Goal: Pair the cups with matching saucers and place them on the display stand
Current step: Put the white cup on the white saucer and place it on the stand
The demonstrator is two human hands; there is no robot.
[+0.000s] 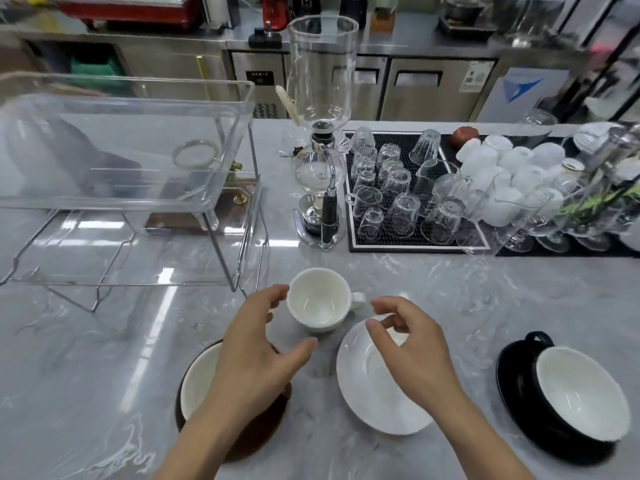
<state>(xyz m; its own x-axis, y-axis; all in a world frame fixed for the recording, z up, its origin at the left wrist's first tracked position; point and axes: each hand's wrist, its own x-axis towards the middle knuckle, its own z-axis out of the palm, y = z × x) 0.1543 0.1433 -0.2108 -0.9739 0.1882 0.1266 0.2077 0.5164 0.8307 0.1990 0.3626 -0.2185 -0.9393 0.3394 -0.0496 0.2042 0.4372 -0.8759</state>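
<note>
A white cup stands upright on the marble counter, handle pointing right. My left hand hovers just left of it, fingers spread around its side, holding nothing. A white saucer lies to the cup's right and nearer me. My right hand is above the saucer's far edge, fingers loosely curled and empty. Under my left wrist a brown cup with a white inside sits on a brown saucer. At the right a black cup rests on a black saucer. The clear acrylic display stand is at the left.
A glass siphon coffee maker stands behind the white cup. A black mat holds several upturned glasses, with white cups and stemmed glasses beyond on the right. Steel cabinets run along the back.
</note>
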